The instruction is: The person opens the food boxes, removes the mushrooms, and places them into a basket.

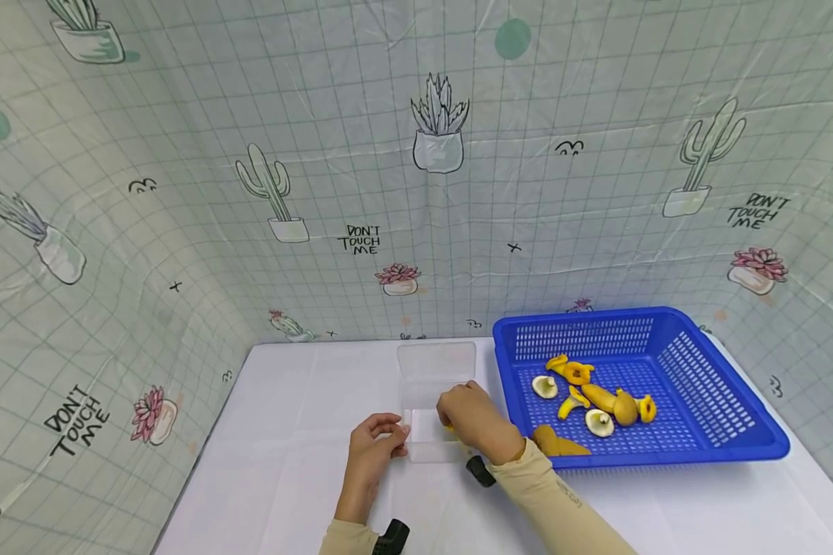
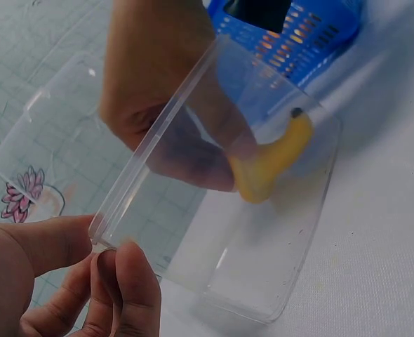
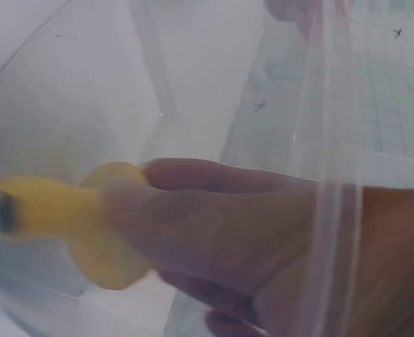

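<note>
A clear plastic box (image 1: 430,453) stands on the white table with its hinged lid (image 1: 437,361) raised at the back. My left hand (image 1: 371,453) pinches the box's left rim between thumb and fingers, as the left wrist view shows. Inside the box, my right hand (image 1: 477,420) holds a yellow chanterelle mushroom (image 2: 281,158) with its fingertips. In the right wrist view the chanterelle's dark stem end points away from the fingers (image 3: 193,217). Whether the chanterelle touches the box floor, I cannot tell.
A blue perforated basket (image 1: 666,461) is just right of the box. It holds several mushrooms: yellow chanterelles (image 1: 573,401), pale-gilled caps (image 1: 600,422) and brown ones (image 1: 626,407). A patterned cloth (image 1: 361,177) rises behind the white table (image 1: 284,432).
</note>
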A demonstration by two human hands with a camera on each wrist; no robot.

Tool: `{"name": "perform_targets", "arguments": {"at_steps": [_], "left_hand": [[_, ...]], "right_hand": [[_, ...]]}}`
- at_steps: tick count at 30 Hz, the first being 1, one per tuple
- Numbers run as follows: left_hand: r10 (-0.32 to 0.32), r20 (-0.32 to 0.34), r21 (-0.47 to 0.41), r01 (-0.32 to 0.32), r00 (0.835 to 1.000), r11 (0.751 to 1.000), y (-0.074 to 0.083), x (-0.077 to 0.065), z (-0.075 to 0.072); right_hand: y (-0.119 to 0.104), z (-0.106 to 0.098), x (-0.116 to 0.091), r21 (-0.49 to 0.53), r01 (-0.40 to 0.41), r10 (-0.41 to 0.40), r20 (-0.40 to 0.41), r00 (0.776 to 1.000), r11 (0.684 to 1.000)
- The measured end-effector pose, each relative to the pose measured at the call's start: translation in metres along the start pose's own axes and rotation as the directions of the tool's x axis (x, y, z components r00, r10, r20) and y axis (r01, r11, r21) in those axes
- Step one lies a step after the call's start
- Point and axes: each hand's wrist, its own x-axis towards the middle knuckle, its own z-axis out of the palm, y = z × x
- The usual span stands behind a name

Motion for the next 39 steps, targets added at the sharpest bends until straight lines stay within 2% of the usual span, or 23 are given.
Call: {"name": "perform_targets", "arguments": {"at_steps": [5,12,15,19,22,25,32,39], "left_hand": [[-0.002,0.005,-0.007,0.002,1.0,1.0,0.0,0.0,0.0],[-0.008,0.005,0.011,0.008,1.0,1.0,-0.001,0.0,0.0],[-0.008,0.002,0.011,0.008,1.0,1.0,-0.001,0.0,0.0],[-0.003,-0.003,0.011,0.003,1.0,1.0,-0.001,0.0,0.0],[-0.002,-0.002,0.011,0.002,1.0,1.0,0.0,-0.001,0.0],[-0.001,-0.002,0.01,0.001,1.0,1.0,0.001,-0.001,0.001],[-0.01,-0.014,0.026,0.01,1.0,1.0,0.001,-0.001,0.001],[-0.017,-0.012,0.024,0.017,1.0,1.0,0.002,-0.001,0.002]], "right_hand": [[0.001,0.008,0.0,-0.039,0.018,-0.021,-0.072,0.997,0.999],[-0.002,0.009,-0.003,0.055,0.028,-0.017,-0.178,0.984,0.998],[-0.003,0.008,-0.006,0.09,0.053,-0.026,-0.279,0.96,0.995],[-0.004,0.004,-0.011,0.12,0.1,-0.041,-0.416,0.909,0.988],[-0.004,0.001,-0.015,0.147,0.128,-0.044,-0.476,0.878,0.981],[-0.005,-0.003,-0.02,0.171,0.15,-0.044,-0.507,0.861,0.974],[-0.005,-0.007,-0.029,0.2,0.154,-0.027,-0.527,0.85,0.968],[-0.006,-0.011,-0.036,0.223,0.152,0.003,-0.573,0.82,0.963]]}}
